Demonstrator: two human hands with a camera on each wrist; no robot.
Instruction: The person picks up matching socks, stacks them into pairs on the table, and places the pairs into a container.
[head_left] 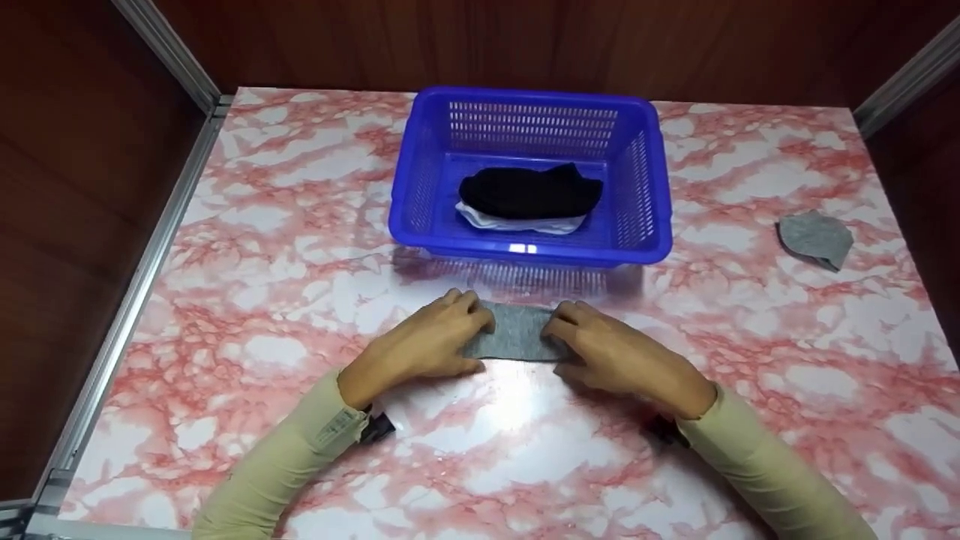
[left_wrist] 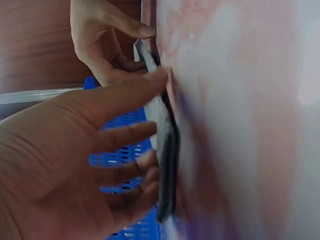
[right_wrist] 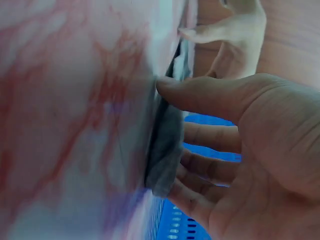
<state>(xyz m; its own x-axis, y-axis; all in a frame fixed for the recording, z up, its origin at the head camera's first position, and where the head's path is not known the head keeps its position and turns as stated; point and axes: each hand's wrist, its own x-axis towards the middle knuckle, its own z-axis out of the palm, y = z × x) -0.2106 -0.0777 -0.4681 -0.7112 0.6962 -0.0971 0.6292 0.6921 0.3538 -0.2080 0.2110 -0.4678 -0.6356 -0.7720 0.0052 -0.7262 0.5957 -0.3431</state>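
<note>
A grey sock (head_left: 517, 332) lies flat on the table, its length running between the two hands. At its left end, the left hand (head_left: 435, 337) rests relaxed fingers on the cloth, thumb by the near edge. The right hand (head_left: 607, 349) touches the other end in much the same way. In the left wrist view, the layered edge of the sock (left_wrist: 167, 165) shows beside the fingertips. Loosely bent fingers of the right hand (right_wrist: 225, 150) meet the upper face of the sock (right_wrist: 167, 145), with the thumb tip at its edge.
Behind the hands stands a blue plastic basket (head_left: 529, 253) with a black sock (head_left: 529, 193) lying on a white sock (head_left: 521, 223). Another grey sock (head_left: 815, 238) lies crumpled at the right. Dark wooden panels (head_left: 517, 45) border the marbled table (head_left: 285, 420).
</note>
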